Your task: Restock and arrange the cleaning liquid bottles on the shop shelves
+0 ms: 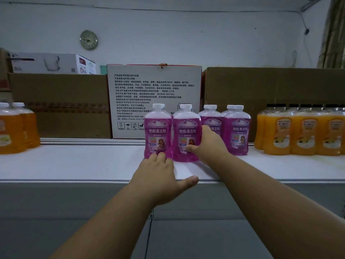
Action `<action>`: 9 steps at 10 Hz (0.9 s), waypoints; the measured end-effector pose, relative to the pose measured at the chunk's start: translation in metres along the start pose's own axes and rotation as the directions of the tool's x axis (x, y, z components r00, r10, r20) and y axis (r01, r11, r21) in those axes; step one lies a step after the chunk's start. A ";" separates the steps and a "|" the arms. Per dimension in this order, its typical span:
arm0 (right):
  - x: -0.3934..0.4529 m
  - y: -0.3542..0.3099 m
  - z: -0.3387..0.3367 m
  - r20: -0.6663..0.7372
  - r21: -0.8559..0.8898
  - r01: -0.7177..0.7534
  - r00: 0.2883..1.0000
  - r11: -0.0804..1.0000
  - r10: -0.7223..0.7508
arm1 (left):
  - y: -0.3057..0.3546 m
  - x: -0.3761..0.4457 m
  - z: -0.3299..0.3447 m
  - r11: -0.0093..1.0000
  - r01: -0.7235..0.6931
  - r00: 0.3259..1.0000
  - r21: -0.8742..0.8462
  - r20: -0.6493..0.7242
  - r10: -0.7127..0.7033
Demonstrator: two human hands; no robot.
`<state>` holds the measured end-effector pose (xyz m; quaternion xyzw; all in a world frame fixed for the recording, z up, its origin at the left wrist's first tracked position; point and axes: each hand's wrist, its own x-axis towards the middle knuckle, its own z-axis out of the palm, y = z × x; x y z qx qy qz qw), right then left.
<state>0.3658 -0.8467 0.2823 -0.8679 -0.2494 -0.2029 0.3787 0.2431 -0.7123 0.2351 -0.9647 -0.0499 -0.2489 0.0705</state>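
Several purple floor-cleaner bottles with white caps stand in a row on the white top shelf [74, 165]. My right hand [205, 143] wraps around the right side of the second purple bottle [184, 128], thumb on its front. My left hand [160, 172] lies palm down on the shelf edge, its fingertips touching the base of the leftmost purple bottle [157, 128]. Two further purple bottles [237, 128] stand to the right, with more behind them.
Orange bottles stand in a group at the far left [16, 131] and in a row at the right [302, 131]. Cardboard boxes [61, 105] and a white printed carton [155, 90] line the back. A wall clock [88, 39] hangs above.
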 end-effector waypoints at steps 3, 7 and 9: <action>-0.008 0.000 0.002 -0.054 -0.038 0.004 0.999 0.999 -0.006 | -0.001 0.001 0.004 1.000 0.012 1.000 -0.004 -0.015 -0.012; -0.131 -0.033 -0.067 -0.185 -0.336 0.192 0.947 0.922 -0.264 | 0.005 -0.022 -0.020 0.993 -0.053 0.998 -0.105 -0.024 0.050; -0.180 -0.046 -0.114 -0.125 -0.542 0.197 0.942 0.817 -0.310 | 0.037 -0.054 -0.046 0.995 -0.088 0.991 -0.038 -0.103 0.084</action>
